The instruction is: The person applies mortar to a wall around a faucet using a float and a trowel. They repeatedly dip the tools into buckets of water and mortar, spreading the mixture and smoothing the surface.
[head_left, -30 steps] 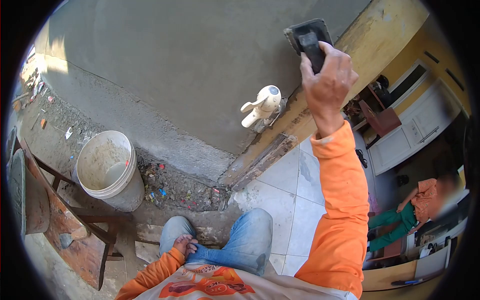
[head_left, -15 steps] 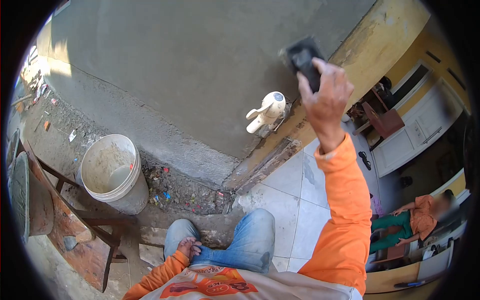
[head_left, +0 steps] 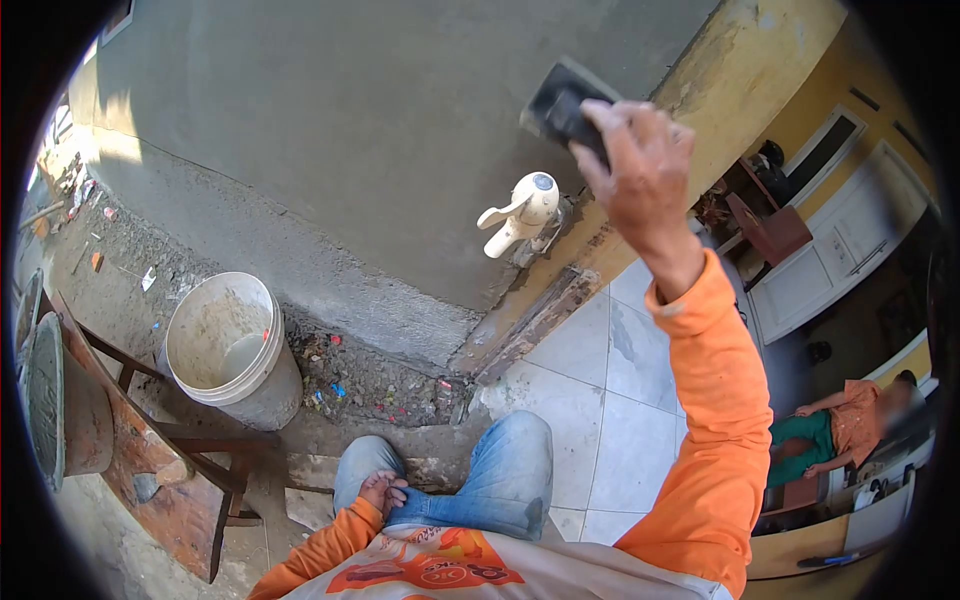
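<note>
My right hand (head_left: pixel 640 165) is raised and closed on the handle of a black plastering float (head_left: pixel 560 105). The float's face lies against the grey plastered wall (head_left: pixel 380 130), near its border with the yellow edge strip. Just below the float, a cream plastic tap (head_left: pixel 530 212) sticks out of the wall. My left hand (head_left: pixel 383 492) rests in my lap against my jeans (head_left: pixel 480 490), its fingers loosely bent, slightly apart and holding nothing.
A dirty white bucket (head_left: pixel 225 340) stands by the wall's foot. To the left, a wooden bench (head_left: pixel 150 500) carries a tub (head_left: pixel 75 410) and a trowel (head_left: pixel 150 485). Pale floor tiles (head_left: pixel 570 430) lie right of the wall corner. A person (head_left: pixel 835 430) sits at far right.
My right hand has moved the float left and slightly up along the wall, and the float has turned a little. My left hand stays in my lap.
</note>
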`<state>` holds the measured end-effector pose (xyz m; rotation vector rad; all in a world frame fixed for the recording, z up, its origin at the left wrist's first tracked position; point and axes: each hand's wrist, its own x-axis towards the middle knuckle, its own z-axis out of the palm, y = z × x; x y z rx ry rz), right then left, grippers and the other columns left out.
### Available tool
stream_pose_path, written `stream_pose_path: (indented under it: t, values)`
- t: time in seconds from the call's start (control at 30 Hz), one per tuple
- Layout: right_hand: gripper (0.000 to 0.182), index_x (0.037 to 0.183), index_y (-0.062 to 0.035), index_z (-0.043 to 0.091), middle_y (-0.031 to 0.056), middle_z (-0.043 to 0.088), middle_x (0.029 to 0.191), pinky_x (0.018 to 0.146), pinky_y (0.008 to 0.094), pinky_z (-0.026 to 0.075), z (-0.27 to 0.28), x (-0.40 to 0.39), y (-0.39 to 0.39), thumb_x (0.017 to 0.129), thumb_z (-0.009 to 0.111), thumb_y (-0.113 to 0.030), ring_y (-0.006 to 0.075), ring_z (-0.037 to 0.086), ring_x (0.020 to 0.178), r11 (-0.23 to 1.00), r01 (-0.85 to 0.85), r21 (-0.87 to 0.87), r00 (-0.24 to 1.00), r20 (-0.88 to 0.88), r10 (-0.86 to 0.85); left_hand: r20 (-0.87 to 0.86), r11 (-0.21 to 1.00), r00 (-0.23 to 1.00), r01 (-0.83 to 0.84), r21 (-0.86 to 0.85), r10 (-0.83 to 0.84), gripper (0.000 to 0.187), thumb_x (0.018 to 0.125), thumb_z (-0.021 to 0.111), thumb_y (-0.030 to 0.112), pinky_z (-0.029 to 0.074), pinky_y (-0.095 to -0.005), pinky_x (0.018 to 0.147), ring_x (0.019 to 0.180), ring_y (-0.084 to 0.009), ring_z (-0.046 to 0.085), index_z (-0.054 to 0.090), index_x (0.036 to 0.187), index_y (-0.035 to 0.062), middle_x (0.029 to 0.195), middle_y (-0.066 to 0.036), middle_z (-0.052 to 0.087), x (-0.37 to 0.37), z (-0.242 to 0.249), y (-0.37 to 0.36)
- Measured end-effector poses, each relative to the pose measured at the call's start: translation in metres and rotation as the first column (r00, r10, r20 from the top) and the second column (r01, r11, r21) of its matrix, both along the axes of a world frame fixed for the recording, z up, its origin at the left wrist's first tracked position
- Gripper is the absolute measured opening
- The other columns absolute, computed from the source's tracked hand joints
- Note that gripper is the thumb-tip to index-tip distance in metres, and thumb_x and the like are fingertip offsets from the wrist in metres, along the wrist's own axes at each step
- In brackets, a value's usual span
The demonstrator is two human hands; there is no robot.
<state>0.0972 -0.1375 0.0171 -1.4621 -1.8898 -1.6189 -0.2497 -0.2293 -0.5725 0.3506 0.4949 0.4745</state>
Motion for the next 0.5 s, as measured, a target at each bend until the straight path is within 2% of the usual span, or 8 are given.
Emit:
stream_pose_path:
  t: [0.07, 0.17, 0.23, 0.3, 0.37, 0.4, 0.47, 0.5]
  values:
    - [0.039, 0.106, -0.0120, 0.061, -0.0001, 0.057, 0.091, 0.076, 0.0368, 0.035, -0.030, 0.009, -0.003, 0.069, 0.072, -0.020, 0.0176, 0.055, 0.085, 0.987, 0.035, -0.155, 0.999, 0.000, -0.035, -0.107, 0.999, 0.994, 0.026, -0.018, -0.028, 0.017, 0.098, 0.044, 0.019, 0.057, -0.0334, 0.051, 0.062, -0.0248, 0.066, 0.053, 0.105, 0.0066, 0.092, -0.017, 0.067, 0.003, 0.004, 0.002]
    - [0.034, 0.103, -0.0119, 0.061, 0.0004, 0.056, 0.089, 0.075, 0.0375, 0.035, -0.042, 0.013, 0.013, 0.072, 0.069, -0.020, 0.0171, 0.054, 0.084, 0.990, 0.092, -0.106, 0.990, 0.120, -0.079, -0.040, 1.000, 0.999, 0.012, -0.012, -0.013, 0.016, 0.098, 0.043, 0.018, 0.057, -0.0333, 0.051, 0.062, -0.0248, 0.067, 0.053, 0.104, 0.0068, 0.092, -0.017, 0.067, 0.002, 0.006, 0.001]
    - [0.031, 0.099, -0.0130, 0.060, 0.0014, 0.055, 0.087, 0.073, 0.0385, 0.035, -0.013, 0.009, 0.029, 0.072, 0.070, -0.022, 0.0188, 0.054, 0.082, 0.988, 0.067, 0.140, 0.991, 0.104, -0.082, -0.065, 1.000, 0.998, 0.006, -0.024, -0.008, 0.016, 0.098, 0.041, 0.016, 0.057, -0.0330, 0.051, 0.062, -0.0244, 0.067, 0.053, 0.104, 0.0071, 0.092, -0.017, 0.067, 0.001, 0.003, 0.002]
    - [0.036, 0.099, -0.0137, 0.060, 0.0023, 0.055, 0.089, 0.074, 0.0382, 0.035, 0.046, 0.004, 0.038, 0.068, 0.074, -0.025, 0.0204, 0.055, 0.084, 0.918, 0.070, 0.391, 0.994, 0.052, -0.098, -0.042, 0.998, 0.997, 0.068, 0.006, -0.068, 0.022, 0.096, 0.050, 0.026, 0.057, -0.0350, 0.055, 0.067, -0.0253, 0.068, 0.053, 0.107, 0.0068, 0.094, -0.018, 0.067, -0.001, -0.003, 0.002]
    - [0.041, 0.101, -0.0134, 0.060, 0.0023, 0.055, 0.089, 0.074, 0.0376, 0.035, 0.066, 0.003, 0.026, 0.066, 0.077, -0.025, 0.0199, 0.054, 0.085, 0.919, 0.032, 0.393, 0.999, -0.042, -0.017, -0.073, 0.997, 0.995, 0.067, 0.023, -0.065, 0.021, 0.096, 0.050, 0.025, 0.057, -0.0350, 0.054, 0.067, -0.0253, 0.068, 0.053, 0.107, 0.0070, 0.094, -0.018, 0.067, -0.002, -0.007, 0.001]
    - [0.041, 0.101, -0.0134, 0.060, 0.0023, 0.055, 0.089, 0.074, 0.0376, 0.035, 0.054, 0.001, 0.022, 0.066, 0.077, -0.025, 0.0199, 0.054, 0.085, 0.920, 0.031, 0.391, 0.999, -0.039, -0.018, -0.087, 0.997, 0.995, 0.060, 0.045, -0.056, 0.021, 0.096, 0.050, 0.025, 0.057, -0.0350, 0.054, 0.067, -0.0253, 0.068, 0.053, 0.107, 0.0072, 0.094, -0.018, 0.067, 0.001, -0.009, 0.001]
    - [0.044, 0.103, -0.0129, 0.060, 0.0019, 0.056, 0.089, 0.073, 0.0375, 0.035, -0.002, -0.002, 0.007, 0.065, 0.077, -0.024, 0.0194, 0.054, 0.083, 0.999, -0.011, 0.045, 1.000, 0.026, 0.010, -0.076, 0.999, 0.996, 0.048, 0.026, -0.046, 0.020, 0.096, 0.049, 0.024, 0.057, -0.0351, 0.054, 0.067, -0.0255, 0.068, 0.053, 0.106, 0.0074, 0.095, -0.018, 0.067, 0.002, -0.003, 0.002]
    - [0.046, 0.106, -0.0126, 0.060, 0.0011, 0.056, 0.089, 0.073, 0.0371, 0.035, -0.025, 0.003, 0.003, 0.065, 0.077, -0.024, 0.0184, 0.054, 0.083, 0.999, 0.016, -0.050, 1.000, 0.011, -0.016, -0.071, 0.999, 0.997, 0.031, 0.011, -0.030, 0.019, 0.097, 0.048, 0.023, 0.057, -0.0352, 0.054, 0.067, -0.0258, 0.068, 0.053, 0.106, 0.0075, 0.095, -0.018, 0.067, 0.003, -0.001, 0.003]
